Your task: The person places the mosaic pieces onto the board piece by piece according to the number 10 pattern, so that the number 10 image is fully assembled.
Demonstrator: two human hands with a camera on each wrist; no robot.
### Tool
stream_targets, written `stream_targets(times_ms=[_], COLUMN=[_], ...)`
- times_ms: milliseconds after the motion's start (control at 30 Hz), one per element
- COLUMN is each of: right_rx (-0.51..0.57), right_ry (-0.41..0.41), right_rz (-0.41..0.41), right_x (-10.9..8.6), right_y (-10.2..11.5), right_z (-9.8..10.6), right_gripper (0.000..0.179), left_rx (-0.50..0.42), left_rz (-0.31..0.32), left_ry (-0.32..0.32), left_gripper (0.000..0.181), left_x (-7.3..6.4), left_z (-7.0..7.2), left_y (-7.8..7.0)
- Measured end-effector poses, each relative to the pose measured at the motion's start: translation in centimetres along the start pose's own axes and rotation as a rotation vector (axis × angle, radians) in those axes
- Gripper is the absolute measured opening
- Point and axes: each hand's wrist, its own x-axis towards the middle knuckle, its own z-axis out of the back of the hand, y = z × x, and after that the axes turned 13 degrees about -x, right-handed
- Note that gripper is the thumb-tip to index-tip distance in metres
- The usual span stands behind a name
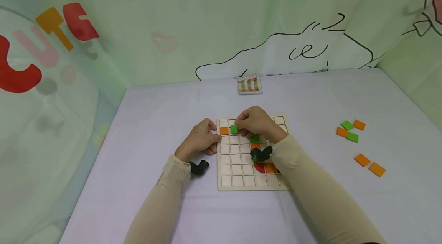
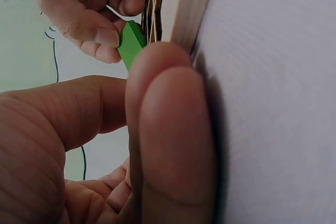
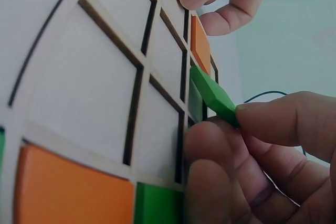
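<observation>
The right hand (image 1: 256, 121) pinches a green tile (image 3: 216, 94), which stands tilted over the second row of the grid board (image 1: 236, 188), at 3 o'clock from the seated orange tile (image 1: 224, 131). The left hand (image 1: 201, 136) touches the board at its 9 o'clock edge; I cannot tell if it grips. To seat the tile well, I think one should align its sides with the cell, lower the raised edge gently, then press flat. The left hand should keep the board steady, without pushing the orange tile.
</observation>
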Motion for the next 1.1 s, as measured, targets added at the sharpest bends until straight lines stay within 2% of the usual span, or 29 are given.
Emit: stream_targets(times_ms=[500, 700, 867, 1100], right_rx=[0.014, 0.029, 0.047, 0.07], right_ry=[-0.018, -0.05, -0.091, -0.176], right_rz=[-0.013, 0.001, 0.01, -0.016], right_x=[-0.3, -0.6, -1.9, -5.2], right_y=[0.0, -0.8, -1.9, -5.0], right_z=[-0.1, 0.0, 1.0, 3.4], right_gripper=[0.018, 0.021, 0.025, 0.028], left_rx=[0.002, 0.004, 0.012, 0.016], left_rz=[-0.002, -0.004, -0.006, 0.0], left_ry=[-0.001, 0.002, 0.002, -0.003], left_gripper=[0.031, 0.031, 0.03, 0.031], left_x=[0.0, 0.1, 0.1, 0.1], left_z=[0.0, -0.1, -0.2, -0.1], left_y=[0.0, 0.1, 0.0, 0.1])
